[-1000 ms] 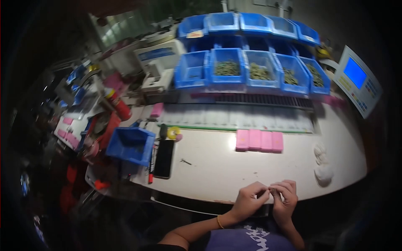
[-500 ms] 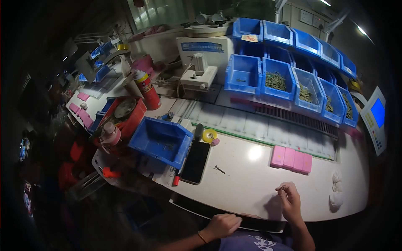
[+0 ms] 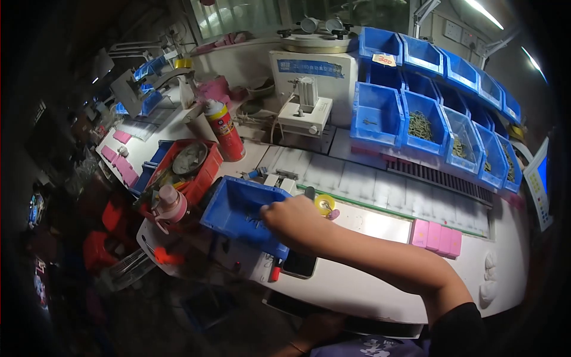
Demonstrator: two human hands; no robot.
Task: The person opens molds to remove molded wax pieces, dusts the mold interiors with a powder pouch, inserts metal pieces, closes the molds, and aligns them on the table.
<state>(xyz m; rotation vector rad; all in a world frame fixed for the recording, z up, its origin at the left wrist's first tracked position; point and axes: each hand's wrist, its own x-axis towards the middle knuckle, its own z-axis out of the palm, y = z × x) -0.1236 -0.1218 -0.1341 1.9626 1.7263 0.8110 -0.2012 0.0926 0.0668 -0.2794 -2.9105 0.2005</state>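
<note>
My right hand (image 3: 289, 219) reaches over the right side of the open blue bin (image 3: 229, 229), its fingers curled together. Anything between the fingertips is hidden. Small dark metal pieces (image 3: 254, 219) lie inside this bin beside the hand. Under my right forearm, a black phone (image 3: 299, 265) is partly covered, with a red-capped marker (image 3: 275, 272) at its left. Just beyond the forearm sits a yellow round container (image 3: 325, 204). My left hand (image 3: 323, 326) is low in shadow at the table's front edge, and its fingers are not clear.
Pink blocks (image 3: 436, 237) stand in a row at the right, near white wrapped lumps (image 3: 489, 285). Racked blue bins (image 3: 376, 113) rise at the back. A spray can (image 3: 226, 132), a red basket (image 3: 205, 184) and a pink bottle (image 3: 169, 205) are at the left.
My right hand has swung left from the table's right part to the blue bin. My left hand has stayed low, now dimmer. The view has shifted left.
</note>
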